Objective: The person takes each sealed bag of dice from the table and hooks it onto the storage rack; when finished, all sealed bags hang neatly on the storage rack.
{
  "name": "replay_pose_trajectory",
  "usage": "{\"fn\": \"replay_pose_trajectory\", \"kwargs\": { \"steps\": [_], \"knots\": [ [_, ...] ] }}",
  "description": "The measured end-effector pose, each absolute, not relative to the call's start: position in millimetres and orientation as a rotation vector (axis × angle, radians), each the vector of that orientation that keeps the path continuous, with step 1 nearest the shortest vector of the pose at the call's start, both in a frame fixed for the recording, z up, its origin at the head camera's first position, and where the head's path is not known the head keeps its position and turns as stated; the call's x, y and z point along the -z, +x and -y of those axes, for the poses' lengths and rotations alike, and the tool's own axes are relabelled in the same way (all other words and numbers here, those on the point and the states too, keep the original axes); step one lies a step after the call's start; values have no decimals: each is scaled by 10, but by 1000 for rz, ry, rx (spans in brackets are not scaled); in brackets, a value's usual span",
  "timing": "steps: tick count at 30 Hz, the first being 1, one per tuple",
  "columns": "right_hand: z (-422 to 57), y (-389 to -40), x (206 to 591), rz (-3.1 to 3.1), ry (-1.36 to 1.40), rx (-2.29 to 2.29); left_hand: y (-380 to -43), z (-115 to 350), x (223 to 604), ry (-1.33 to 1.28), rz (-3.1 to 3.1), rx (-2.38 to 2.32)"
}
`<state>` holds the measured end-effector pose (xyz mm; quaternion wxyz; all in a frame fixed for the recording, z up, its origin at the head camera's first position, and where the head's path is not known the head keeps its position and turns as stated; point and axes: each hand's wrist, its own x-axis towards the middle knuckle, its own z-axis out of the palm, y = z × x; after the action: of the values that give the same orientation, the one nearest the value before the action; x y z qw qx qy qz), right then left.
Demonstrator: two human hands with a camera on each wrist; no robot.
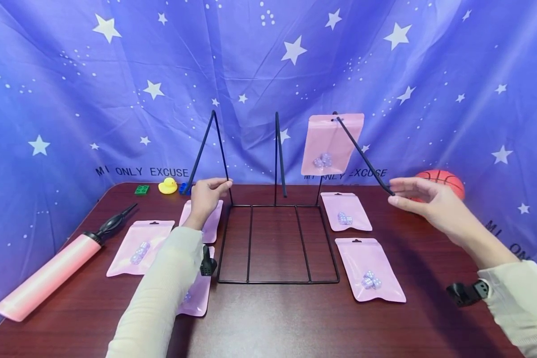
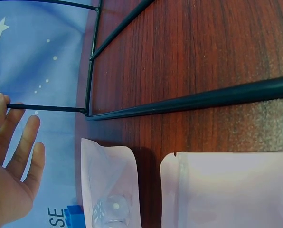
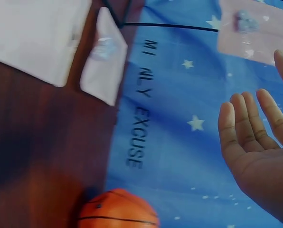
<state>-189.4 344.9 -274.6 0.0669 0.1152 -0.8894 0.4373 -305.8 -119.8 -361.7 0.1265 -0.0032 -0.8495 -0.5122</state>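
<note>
A black wire rack (image 1: 278,283) with three long hooks stands on the table. My left hand (image 1: 206,201) pinches its left upright between thumb and forefinger; the other fingers (image 2: 25,147) spread loosely. One pink zip pouch (image 1: 328,139) with pale purple dice hangs by its top hole on the right hook (image 1: 360,149), near the back end. At that hook's front tip is my right hand (image 1: 434,201), fingers (image 3: 248,118) fairly straight and thumb apart, holding no pouch. The left hook (image 1: 199,149) and middle hook (image 1: 281,159) carry nothing.
Right of the rack lie two pouches, an upper one (image 1: 346,211) and a lower one (image 1: 370,268). More lie left, one (image 1: 138,248) outermost, others partly under my left arm. A pink hand pump (image 1: 49,278), yellow duck (image 1: 167,186), toy bricks (image 1: 141,189) and basketball (image 1: 443,181) sit around.
</note>
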Motion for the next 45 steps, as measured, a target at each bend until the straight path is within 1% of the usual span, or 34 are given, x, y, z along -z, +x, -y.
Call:
{"fn": "replay_pose_trajectory", "kwargs": {
  "steps": [10,20,24,33,45],
  "knots": [
    [-3514,-1753,3293,2713,361,-1438,-3048,1193,3616,-36,2461,1492],
    [-3479,-1686,3612,2941,250,-1333,-3046,1191,3624,-26,2474,1491],
    [-3466,-1679,3676,3043,226,-1269,-3034,1195,3617,-11,2485,1487],
    [-3405,-1716,3692,3154,136,-1071,-3042,1193,3627,-12,2484,1473],
    [-3363,-1747,3725,3174,18,-1113,-3059,1193,3641,-16,2465,1484]
  ]
}}
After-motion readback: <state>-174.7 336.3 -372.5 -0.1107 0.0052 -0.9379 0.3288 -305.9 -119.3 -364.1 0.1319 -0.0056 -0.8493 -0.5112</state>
